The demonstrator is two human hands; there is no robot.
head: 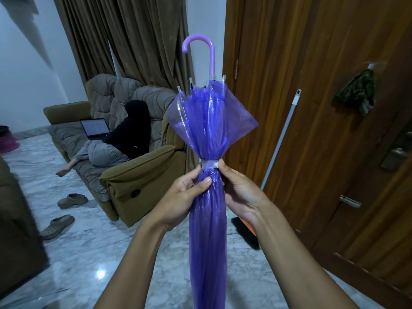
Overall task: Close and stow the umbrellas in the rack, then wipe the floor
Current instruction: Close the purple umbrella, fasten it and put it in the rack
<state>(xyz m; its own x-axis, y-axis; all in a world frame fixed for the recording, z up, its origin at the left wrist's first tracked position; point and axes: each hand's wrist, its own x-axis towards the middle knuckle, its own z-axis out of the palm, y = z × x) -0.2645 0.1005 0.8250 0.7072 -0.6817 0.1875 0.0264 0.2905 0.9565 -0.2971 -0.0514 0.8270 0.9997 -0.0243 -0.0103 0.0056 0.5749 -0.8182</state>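
A folded, translucent purple umbrella [208,230] stands upright in front of me, its curved lilac handle [210,52] pointing up. A clear strap [209,164] with a white snap cinches the canopy at its waist, and the fabric flares out above it. My left hand [185,197] grips the canopy just under the strap, thumb on the front. On the other side my right hand [238,188] holds the canopy, its fingertips on the strap's snap. No rack is in view.
A person with a laptop sits on an olive recliner sofa [138,175] at the left. Two shoes [64,210] lie on the marble floor [89,253]. A broom [281,141] leans on the wooden door [323,108] at the right, its bristles on the floor.
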